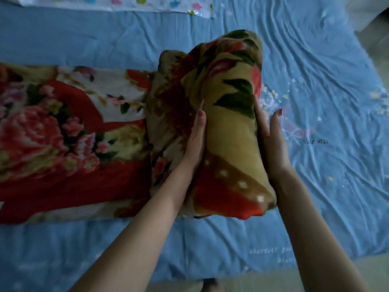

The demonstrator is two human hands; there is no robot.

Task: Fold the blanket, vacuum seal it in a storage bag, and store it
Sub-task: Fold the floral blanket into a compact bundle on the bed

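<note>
A floral blanket [130, 131], red and cream with big pink roses, is lying across a wrinkled blue bedsheet [315, 66], its flat stretch running off to the left while its right end is bunched up into a thick roll standing higher than the rest. The person is leaning over the bed with both bare forearms reaching in from the near edge. The left hand [195, 138] is lying flat against the left flank of the roll, fingers straight and close together, pointing away from the person, with the thumb pressed into the plush; the nails are painted pinkish red. The right hand [271, 135] is pressing against the opposite, right flank, palm on the fabric, while its fingers are mostly tucked out of sight behind the bulge, so I cannot tell how far they are curling; the thumb is standing straight up and clear of the cloth. Between the two palms the roll is being squeezed. At the far edge of the bed, well apart from the blanket, a clear plastic storage bag [126, 3] printed with small coloured flowers is lying flat on the sheet.
</note>
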